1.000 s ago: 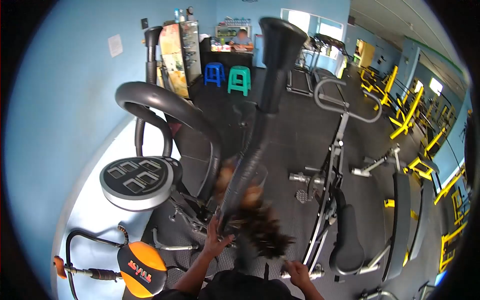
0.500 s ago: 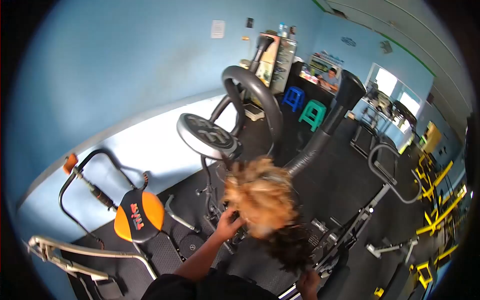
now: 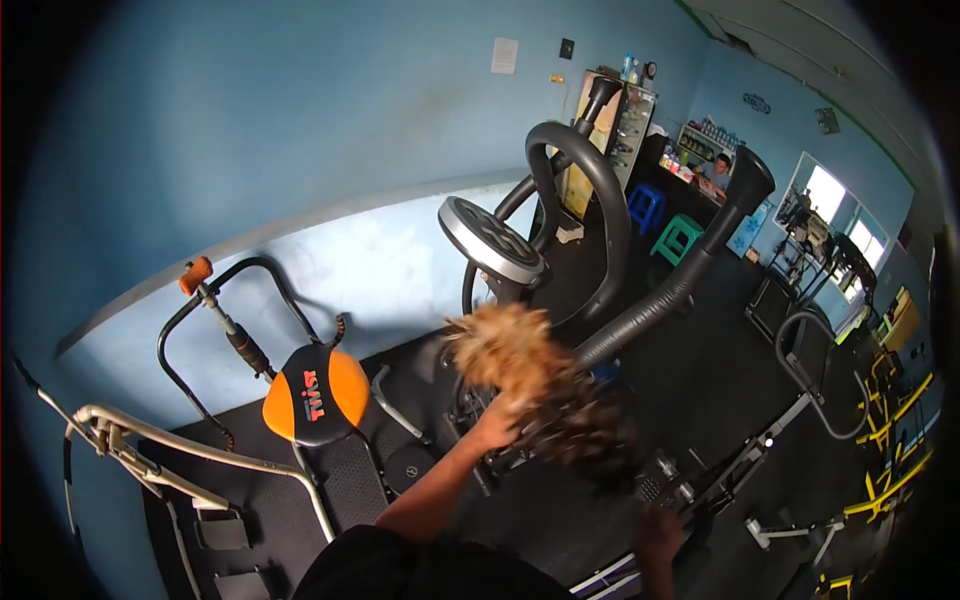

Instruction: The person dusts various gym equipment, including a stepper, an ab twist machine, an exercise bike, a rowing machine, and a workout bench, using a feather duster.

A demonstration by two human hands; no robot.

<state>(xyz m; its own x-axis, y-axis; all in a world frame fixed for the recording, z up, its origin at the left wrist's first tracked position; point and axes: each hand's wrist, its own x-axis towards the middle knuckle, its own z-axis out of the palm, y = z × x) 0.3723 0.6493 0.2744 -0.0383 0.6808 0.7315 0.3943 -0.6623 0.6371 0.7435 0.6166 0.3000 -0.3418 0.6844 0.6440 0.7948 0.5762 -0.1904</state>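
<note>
A feather duster, tan at its tip and dark brown lower down, slants across the middle in front of the exercise machine. My right hand is blurred at the lower, dark end of the duster and appears closed around its handle, which I cannot see clearly. Beside the tan feathers is my left hand, its fingers smeared and partly hidden by them. Just beyond the duster rise the machine's round console, a black looped handlebar and a long padded lever.
To the left stands a twist machine with an orange and black seat, beside a beige-framed machine. A green stool and a blue stool are near the counter, where a person sits. Yellow-framed equipment lines the right.
My view has turned, shifting the room rightward and slightly down in the picture. The feather duster has swung, its feathers now more spread and blurred. Both hands remain near it.
</note>
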